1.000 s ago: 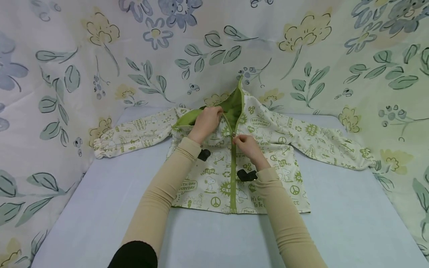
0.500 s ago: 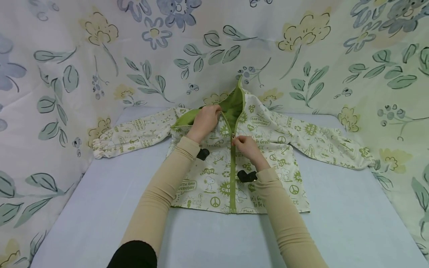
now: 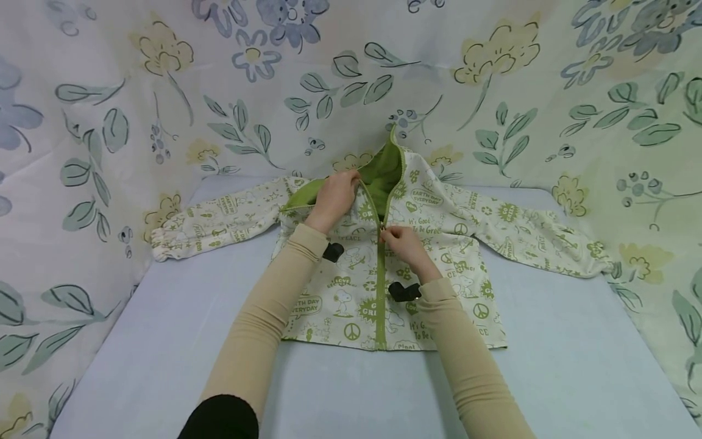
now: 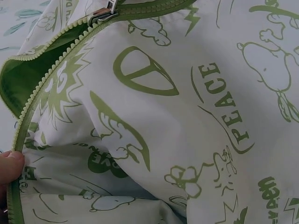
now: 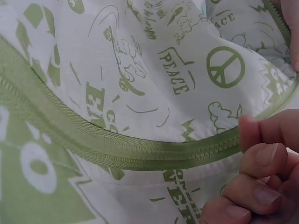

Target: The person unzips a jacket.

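A white jacket (image 3: pixel 340 302) with green print and a green lining lies front up, its sleeves spread to both sides. Its green zipper (image 3: pixel 381 292) is closed from the hem up to the chest, and the edges part above that. My left hand (image 3: pixel 337 196) pinches the toothed edge at the left of the opening; in the left wrist view a fingertip (image 4: pixel 10 168) presses on that edge. At the top of the closed part, my right hand (image 3: pixel 404 242) pinches the pull of the metal slider (image 4: pixel 103 15). In the right wrist view the curled fingers (image 5: pixel 264 154) hide the slider.
The jacket rests on a pale covered table (image 3: pixel 164 366). Floral cloth (image 3: pixel 351 85) hangs behind it and at both sides. Each wrist carries a small black camera (image 3: pixel 404 289). The left sleeve (image 3: pixel 219 216) and right sleeve (image 3: pixel 537 238) reach toward the table's sides.
My right hand has moved slightly down the zipper with the slider, and the opening's right edge has shifted a little to the right. My left hand stays about where it was.
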Demonstrator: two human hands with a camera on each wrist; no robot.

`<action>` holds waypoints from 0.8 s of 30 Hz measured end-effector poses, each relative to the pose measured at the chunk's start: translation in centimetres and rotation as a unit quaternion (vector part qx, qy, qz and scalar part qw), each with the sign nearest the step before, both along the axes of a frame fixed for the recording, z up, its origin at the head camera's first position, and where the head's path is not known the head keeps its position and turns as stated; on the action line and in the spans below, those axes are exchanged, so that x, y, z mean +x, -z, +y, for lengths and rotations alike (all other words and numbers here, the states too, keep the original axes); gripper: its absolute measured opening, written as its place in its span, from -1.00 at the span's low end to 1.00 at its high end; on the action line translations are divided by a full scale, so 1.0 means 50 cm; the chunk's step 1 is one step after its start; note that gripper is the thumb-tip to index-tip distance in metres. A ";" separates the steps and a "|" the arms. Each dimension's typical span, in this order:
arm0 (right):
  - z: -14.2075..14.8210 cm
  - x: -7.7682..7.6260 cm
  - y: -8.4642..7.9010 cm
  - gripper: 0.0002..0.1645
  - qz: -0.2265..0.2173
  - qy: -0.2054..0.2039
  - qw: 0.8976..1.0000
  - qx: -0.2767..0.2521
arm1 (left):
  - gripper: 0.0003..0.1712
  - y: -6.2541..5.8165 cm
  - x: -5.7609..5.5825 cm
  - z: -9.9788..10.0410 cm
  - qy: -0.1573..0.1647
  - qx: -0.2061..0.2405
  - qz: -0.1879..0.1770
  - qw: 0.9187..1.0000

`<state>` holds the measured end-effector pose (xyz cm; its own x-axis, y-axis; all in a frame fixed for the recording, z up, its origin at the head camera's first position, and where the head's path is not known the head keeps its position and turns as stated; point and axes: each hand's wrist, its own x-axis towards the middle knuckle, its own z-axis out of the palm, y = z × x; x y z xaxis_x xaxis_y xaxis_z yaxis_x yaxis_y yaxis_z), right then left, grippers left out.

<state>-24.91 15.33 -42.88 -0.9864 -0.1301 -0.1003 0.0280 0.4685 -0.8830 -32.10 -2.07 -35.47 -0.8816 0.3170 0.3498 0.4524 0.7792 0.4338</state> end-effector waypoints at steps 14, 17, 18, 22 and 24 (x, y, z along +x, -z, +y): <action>-0.004 0.000 0.006 -0.62 0.006 0.010 1.000 0.009 | -0.75 0.002 -0.006 0.000 -0.007 -0.010 0.001 1.000; -0.005 0.000 0.006 -0.63 0.013 0.007 1.000 0.009 | -0.75 0.003 -0.006 0.001 -0.011 -0.012 0.001 1.000; -0.005 0.000 0.006 -0.63 0.015 0.005 1.000 0.009 | -0.75 0.003 -0.005 0.001 -0.012 -0.013 0.002 1.000; -0.006 0.001 0.005 -0.64 0.017 0.002 1.000 0.006 | -0.74 0.002 -0.006 0.001 -0.015 -0.015 0.002 1.000; -0.007 0.002 0.004 -0.65 0.017 -0.001 1.000 0.003 | -0.74 0.001 -0.005 0.001 -0.016 -0.013 0.001 1.000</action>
